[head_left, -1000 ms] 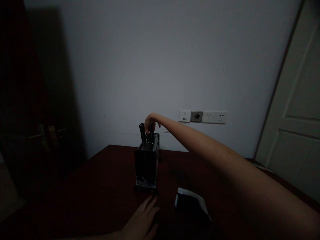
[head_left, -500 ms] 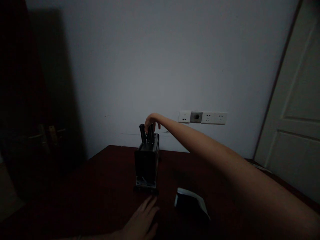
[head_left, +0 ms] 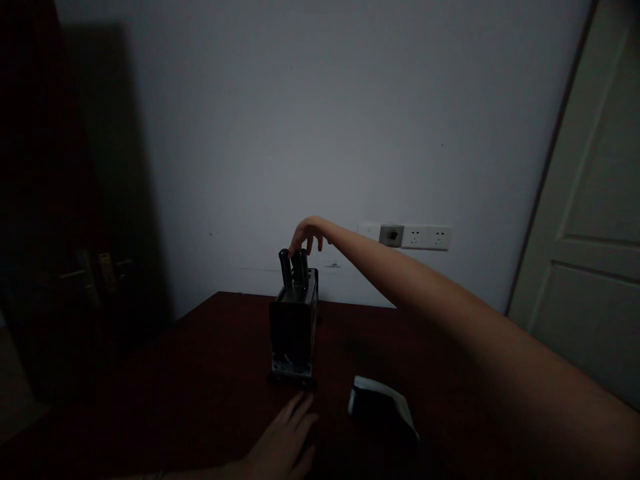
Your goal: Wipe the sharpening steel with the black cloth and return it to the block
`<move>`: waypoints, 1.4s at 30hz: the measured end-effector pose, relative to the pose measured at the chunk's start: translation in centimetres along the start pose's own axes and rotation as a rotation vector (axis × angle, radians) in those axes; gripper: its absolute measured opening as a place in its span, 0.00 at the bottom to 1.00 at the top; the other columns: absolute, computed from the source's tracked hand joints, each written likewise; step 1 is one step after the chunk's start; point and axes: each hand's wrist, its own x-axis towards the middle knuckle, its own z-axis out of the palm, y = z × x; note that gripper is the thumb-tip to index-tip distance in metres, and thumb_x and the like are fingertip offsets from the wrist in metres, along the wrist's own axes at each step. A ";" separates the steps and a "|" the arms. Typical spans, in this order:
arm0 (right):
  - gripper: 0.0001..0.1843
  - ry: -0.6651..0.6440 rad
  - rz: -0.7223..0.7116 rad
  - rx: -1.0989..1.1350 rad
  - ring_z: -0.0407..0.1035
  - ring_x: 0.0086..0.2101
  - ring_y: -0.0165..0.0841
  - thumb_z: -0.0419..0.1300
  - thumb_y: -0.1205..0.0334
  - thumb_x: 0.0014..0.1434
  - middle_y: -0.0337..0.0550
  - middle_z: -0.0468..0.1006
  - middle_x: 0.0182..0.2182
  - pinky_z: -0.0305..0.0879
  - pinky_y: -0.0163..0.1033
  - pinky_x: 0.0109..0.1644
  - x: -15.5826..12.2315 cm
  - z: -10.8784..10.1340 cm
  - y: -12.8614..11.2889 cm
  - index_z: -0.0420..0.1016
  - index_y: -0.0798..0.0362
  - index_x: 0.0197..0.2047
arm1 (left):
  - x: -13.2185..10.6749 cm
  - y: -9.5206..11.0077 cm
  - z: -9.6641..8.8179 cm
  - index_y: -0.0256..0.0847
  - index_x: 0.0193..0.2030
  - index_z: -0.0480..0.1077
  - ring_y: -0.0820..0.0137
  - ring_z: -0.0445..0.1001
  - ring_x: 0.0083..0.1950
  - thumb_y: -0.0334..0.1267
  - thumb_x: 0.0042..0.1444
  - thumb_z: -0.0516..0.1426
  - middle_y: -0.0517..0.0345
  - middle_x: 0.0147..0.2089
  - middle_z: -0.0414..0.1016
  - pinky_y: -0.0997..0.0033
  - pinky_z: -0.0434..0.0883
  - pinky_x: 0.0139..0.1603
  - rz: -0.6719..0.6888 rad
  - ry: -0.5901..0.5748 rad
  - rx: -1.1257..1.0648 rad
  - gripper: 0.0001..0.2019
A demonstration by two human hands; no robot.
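Observation:
A dark knife block (head_left: 294, 333) stands upright on a dark red wooden table (head_left: 200, 387), with two black handles (head_left: 293, 268) sticking out of its top. My right hand (head_left: 309, 235) hovers just above those handles, fingers apart and pointing down, holding nothing. My left hand (head_left: 284, 440) lies flat on the table in front of the block, fingers stretched out.
A small black and white object (head_left: 383, 407) lies on the table right of my left hand. Wall sockets and a switch (head_left: 417, 237) sit on the grey wall behind. A white door (head_left: 590, 220) is at the right, a dark door (head_left: 60, 267) at the left.
My right hand has let go of the handle in the block and risen a little above it. My left hand has stayed flat on the table.

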 end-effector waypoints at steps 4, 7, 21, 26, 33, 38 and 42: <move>0.24 -0.028 0.148 0.046 0.66 0.45 0.45 0.68 0.53 0.38 0.45 0.73 0.39 0.60 0.56 0.47 -1.2 -2.0 0.3 0.74 0.57 0.38 | 0.0 0.0 0.1 0.46 0.59 0.56 0.58 0.45 0.66 0.38 0.58 0.48 0.55 0.66 0.47 0.52 0.55 0.62 0.003 0.032 -0.003 0.21; 0.27 0.049 0.185 0.071 0.65 0.45 0.44 0.67 0.50 0.40 0.46 0.73 0.41 0.59 0.54 0.48 -2.3 -3.4 1.2 0.73 0.58 0.41 | -0.1 0.3 -0.1 0.46 0.59 0.57 0.59 0.45 0.66 0.37 0.58 0.48 0.56 0.67 0.47 0.52 0.55 0.62 -0.013 0.029 -0.010 0.21; 0.18 0.194 0.004 -0.074 0.69 0.39 0.39 0.58 0.53 0.51 0.49 0.76 0.40 0.64 0.43 0.42 -7.8 5.3 10.5 0.75 0.55 0.43 | -0.2 0.9 -0.6 0.45 0.59 0.57 0.60 0.44 0.67 0.35 0.58 0.47 0.54 0.67 0.46 0.52 0.52 0.63 -0.045 0.007 -0.042 0.21; 0.13 0.195 -0.090 -0.146 0.70 0.38 0.37 0.55 0.61 0.54 0.49 0.76 0.37 0.63 0.39 0.42 -11.5 15.2 12.7 0.76 0.55 0.40 | -0.3 0.8 -0.5 0.44 0.59 0.57 0.61 0.44 0.67 0.35 0.58 0.46 0.54 0.67 0.47 0.53 0.51 0.63 -0.062 -0.002 -0.024 0.21; 0.21 0.328 -0.201 -0.110 0.68 0.40 0.37 0.44 0.49 0.61 0.48 0.70 0.43 0.63 0.41 0.44 -14.9 25.6 15.1 0.71 0.46 0.48 | 1.5 0.5 -0.7 0.40 0.42 0.65 0.66 0.61 0.54 0.28 0.51 0.48 0.55 0.51 0.65 0.63 0.61 0.55 -0.111 0.132 -0.085 0.13; 0.22 0.359 -0.155 -0.089 0.65 0.43 0.40 0.43 0.48 0.61 0.48 0.70 0.43 0.62 0.42 0.46 -15.3 29.8 15.2 0.69 0.46 0.51 | 4.1 2.9 -1.0 0.38 0.34 0.64 0.71 0.66 0.41 0.26 0.49 0.46 0.58 0.38 0.66 0.71 0.63 0.44 -0.046 0.138 -0.174 0.10; 0.22 0.433 -0.105 -0.008 0.64 0.44 0.39 0.44 0.48 0.61 0.48 0.70 0.45 0.61 0.42 0.48 -15.2 32.0 15.5 0.69 0.47 0.51 | 6.5 4.6 0.4 0.38 0.36 0.64 0.72 0.65 0.40 0.24 0.48 0.46 0.58 0.37 0.66 0.74 0.63 0.42 0.118 0.225 -0.281 0.11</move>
